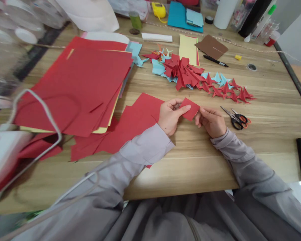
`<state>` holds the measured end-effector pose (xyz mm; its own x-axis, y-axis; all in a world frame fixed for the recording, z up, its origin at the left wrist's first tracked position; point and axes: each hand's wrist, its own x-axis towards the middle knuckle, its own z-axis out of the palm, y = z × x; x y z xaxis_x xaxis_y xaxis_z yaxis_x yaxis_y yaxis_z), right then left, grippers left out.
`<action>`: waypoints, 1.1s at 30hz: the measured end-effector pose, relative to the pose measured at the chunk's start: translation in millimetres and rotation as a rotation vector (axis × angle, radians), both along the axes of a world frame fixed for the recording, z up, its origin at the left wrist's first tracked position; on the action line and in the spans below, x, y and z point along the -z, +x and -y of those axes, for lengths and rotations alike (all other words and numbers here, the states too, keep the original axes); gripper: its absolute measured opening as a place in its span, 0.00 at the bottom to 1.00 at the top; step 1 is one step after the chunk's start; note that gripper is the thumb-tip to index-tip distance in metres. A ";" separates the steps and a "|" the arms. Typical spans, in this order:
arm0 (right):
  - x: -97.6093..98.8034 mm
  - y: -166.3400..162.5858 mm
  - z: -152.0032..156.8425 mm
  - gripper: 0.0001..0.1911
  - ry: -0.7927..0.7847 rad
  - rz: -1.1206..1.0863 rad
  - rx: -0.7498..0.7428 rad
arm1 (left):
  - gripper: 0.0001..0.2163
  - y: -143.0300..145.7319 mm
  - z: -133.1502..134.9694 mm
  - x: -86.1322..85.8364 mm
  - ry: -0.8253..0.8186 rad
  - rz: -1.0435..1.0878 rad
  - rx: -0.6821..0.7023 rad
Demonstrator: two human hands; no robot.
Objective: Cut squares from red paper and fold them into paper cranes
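Note:
A small red paper square [191, 113] is held up over the table between my two hands. My left hand [170, 115] is closed on its left side, the thumb lying flat across the front. At the right corner of the square, my right hand [212, 121] pinches the edge between thumb and fingers. Larger red paper sheets [142, 115] lie under and beside my left forearm. Beyond my hands sits a pile of folded red paper pieces [182, 72], with folded red paper cranes [225, 88] and light blue ones to its right.
Black-handled scissors [237, 119] lie right of my right hand. A big stack of red sheets [77, 83] covers the left side. A white cable [50, 117] loops at left. Behind are a black pen [215, 61], brown paper [212, 47] and a yellow tape measure [158, 10].

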<state>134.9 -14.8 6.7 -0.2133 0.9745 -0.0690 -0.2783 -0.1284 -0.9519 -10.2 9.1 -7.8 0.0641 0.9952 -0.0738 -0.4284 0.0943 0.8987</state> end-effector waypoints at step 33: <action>10.1 2.4 -1.1 0.13 -0.008 0.100 0.225 | 0.12 -1.1 4.1 1.7 0.082 -0.179 0.098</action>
<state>137.3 -13.7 -3.4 0.0178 0.9961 -0.0864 -0.2047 -0.0809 -0.9755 -11.2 5.0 -9.5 0.1538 0.9880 -0.0113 -0.2539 0.0506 0.9659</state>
